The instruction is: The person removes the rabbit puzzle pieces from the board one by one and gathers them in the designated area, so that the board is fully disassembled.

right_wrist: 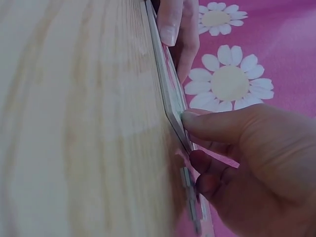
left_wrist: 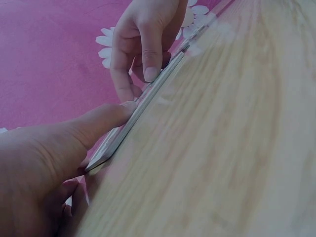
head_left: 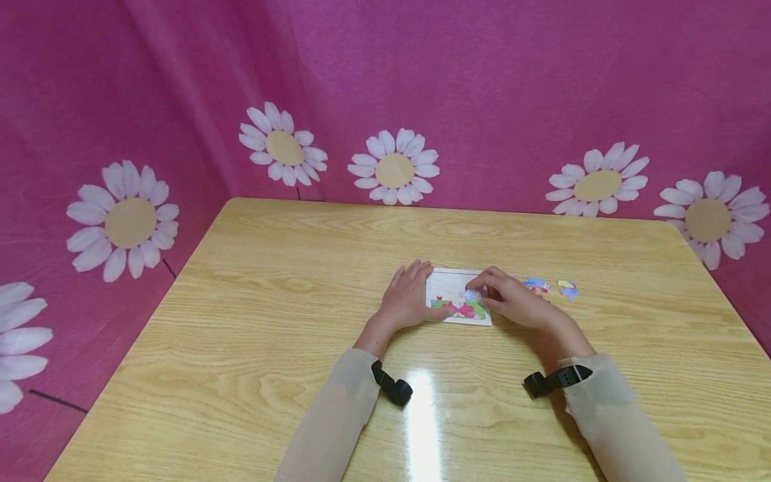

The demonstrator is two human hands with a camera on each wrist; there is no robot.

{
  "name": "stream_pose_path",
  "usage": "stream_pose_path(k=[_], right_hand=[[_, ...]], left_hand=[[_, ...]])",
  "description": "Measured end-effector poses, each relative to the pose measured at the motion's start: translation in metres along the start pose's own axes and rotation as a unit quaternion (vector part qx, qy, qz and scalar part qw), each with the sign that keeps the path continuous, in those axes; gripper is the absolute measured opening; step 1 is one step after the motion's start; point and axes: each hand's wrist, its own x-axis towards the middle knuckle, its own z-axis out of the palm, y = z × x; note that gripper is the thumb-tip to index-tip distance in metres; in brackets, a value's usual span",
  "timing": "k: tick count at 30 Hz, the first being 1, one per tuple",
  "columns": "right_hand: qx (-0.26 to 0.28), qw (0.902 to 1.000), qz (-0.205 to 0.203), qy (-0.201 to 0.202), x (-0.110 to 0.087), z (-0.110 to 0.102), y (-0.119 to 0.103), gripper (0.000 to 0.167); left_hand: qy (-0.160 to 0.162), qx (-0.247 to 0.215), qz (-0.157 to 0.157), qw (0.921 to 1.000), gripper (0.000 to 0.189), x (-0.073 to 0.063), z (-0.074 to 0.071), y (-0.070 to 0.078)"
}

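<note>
A small jigsaw puzzle board (head_left: 454, 276) with a white border lies on the table, its lower part filled with a green and pink-red picture. My left hand (head_left: 408, 294) rests along its left side, fingers extended and the thumb pressing on its near edge. From the right, my right hand (head_left: 508, 298) reaches over the board, index finger and thumb pinching a light blue puzzle piece (head_left: 469, 295) low over it. The left wrist view shows the board edge-on, with the left thumb (left_wrist: 116, 114) on top. In the right wrist view, the right thumb (right_wrist: 202, 123) is at the board's near corner.
Several loose puzzle pieces (head_left: 567, 290) in blue, yellow and red lie on the table right of the board, some partly behind the right hand. The wooden table (head_left: 271, 301) meets a pink curtain (head_left: 482, 87) with white flowers at its far and left edges.
</note>
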Motion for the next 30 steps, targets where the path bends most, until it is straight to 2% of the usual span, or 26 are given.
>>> stream_pose_path(k=[7, 11, 23, 30], right_hand=[[0.003, 0.9995, 0.009, -0.029, 0.007, -0.002, -0.002, 0.023], [0.007, 0.9993, 0.021, -0.029, 0.008, -0.003, -0.001, 0.023], [-0.035, 0.9990, 0.007, 0.025, -0.002, 0.002, -0.005, 0.026], [-0.049, 0.9926, -0.064, 0.091, -0.003, 0.004, -0.002, 0.027]], left_hand=[[0.002, -0.001, 0.001, 1.0000, 0.098, 0.000, 0.000, 0.000], [0.002, -0.002, 0.001, 1.0000, 0.098, 0.001, 0.000, 0.000], [-0.003, 0.006, 0.001, 1.0000, 0.097, 0.000, 0.001, 0.001], [-0.003, -0.001, 0.001, 1.0000, 0.096, 0.000, 0.000, 0.001]])
